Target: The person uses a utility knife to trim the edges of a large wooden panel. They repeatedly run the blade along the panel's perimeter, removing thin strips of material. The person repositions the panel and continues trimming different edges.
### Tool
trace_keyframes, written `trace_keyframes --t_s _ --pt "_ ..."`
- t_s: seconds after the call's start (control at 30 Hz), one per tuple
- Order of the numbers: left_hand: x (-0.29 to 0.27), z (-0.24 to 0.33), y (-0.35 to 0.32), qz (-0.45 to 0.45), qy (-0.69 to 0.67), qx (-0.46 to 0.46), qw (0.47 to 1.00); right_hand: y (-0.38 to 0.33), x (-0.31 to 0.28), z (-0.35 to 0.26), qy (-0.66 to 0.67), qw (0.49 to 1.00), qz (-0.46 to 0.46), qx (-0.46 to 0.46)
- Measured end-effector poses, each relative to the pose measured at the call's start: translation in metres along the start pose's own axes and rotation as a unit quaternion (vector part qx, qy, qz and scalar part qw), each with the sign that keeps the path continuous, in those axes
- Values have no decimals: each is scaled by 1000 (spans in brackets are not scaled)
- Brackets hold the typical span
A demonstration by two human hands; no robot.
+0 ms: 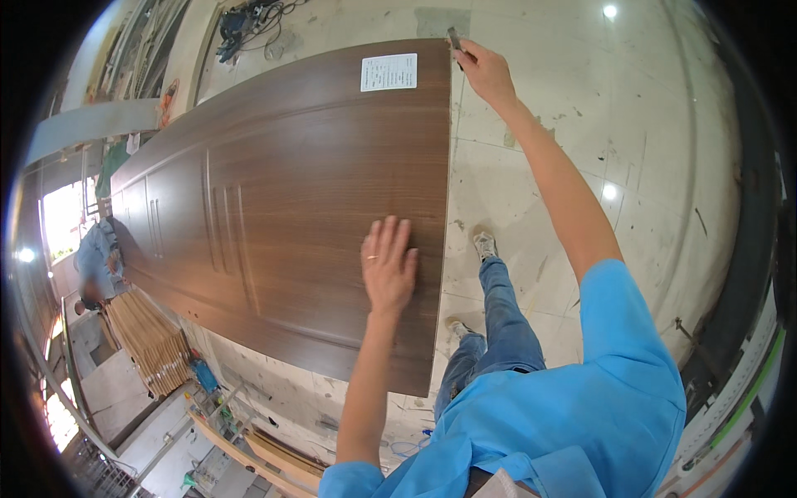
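Steadying the dark-brown wood-veneer door panel [282, 191] with my left hand [387, 267], fingers spread flat, my right hand [484, 73] clamps a small grey scraper [454, 39] at its corner; next, I judge, a careful edge stroke.

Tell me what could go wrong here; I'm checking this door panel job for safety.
The right hand holds a small blade-like tool at the far corner of the brown door panel; a slip could gouge the veneer. The left hand lies flat near the same edge, possibly in the tool's path. The long reach may reduce control.
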State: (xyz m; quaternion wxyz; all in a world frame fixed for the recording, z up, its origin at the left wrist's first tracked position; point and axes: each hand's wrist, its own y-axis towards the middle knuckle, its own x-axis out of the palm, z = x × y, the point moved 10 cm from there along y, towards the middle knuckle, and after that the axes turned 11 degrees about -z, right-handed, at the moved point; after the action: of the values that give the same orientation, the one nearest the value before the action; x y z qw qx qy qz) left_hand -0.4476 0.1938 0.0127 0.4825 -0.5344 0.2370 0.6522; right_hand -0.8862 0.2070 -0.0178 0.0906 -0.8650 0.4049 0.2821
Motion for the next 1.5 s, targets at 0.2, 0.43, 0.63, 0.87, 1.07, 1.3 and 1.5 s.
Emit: trace_keyframes --t_s 0.2,0.43,0.63,0.87,1.07,1.3,1.5 --pt "-53 -145 -80 84 5 -199 976 40 5 12 -16 999 -40 -1" --pt "-33 -188 -151 104 41 -269 957 -36 16 -26 0 981 -49 -187" --pt "-36 -186 -147 101 54 -273 955 -150 44 -68 -87 928 -243 -269" --pt "-34 -190 -151 101 25 -279 954 22 2 7 -24 997 -28 -73" --pt "-33 -194 -150 113 14 -269 956 -88 35 -45 -156 948 -171 -218" --pt "-32 -195 -153 95 27 -277 956 -43 14 -42 -141 956 -112 -232" --pt "-32 -195 -153 104 25 -267 958 -91 34 -55 -188 944 -138 -234"
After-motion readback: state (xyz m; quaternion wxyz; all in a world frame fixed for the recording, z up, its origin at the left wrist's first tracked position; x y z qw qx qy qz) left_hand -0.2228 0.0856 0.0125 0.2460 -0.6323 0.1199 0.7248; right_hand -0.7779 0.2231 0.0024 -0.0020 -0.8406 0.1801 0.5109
